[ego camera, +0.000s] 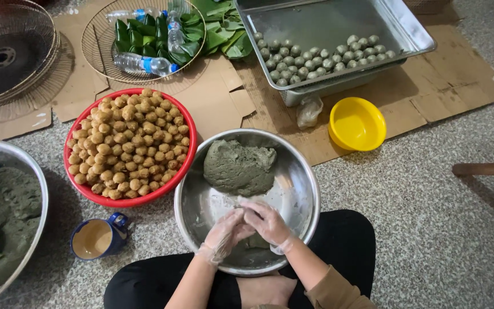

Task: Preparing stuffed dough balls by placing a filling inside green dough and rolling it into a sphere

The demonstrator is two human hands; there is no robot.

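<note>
My left hand point(223, 234) and my right hand point(267, 222) both wear thin clear gloves. They are pressed together over the near part of a steel bowl point(301, 197), closed around a small piece of grey-green dough that is mostly hidden between the palms. A large lump of the same grey-green dough point(238, 167) lies in the far part of the bowl. To the left stands a red basin point(126, 201) heaped with several tan filling balls point(127, 143).
A steel tray point(373, 23) at the back right holds rows of grey-green balls point(321, 58). A yellow bowl point(357, 123), a blue mug point(98, 237), a wire basket with folded green leaves point(144, 37) and water bottles, and another dough bowl point(1, 217) surround me.
</note>
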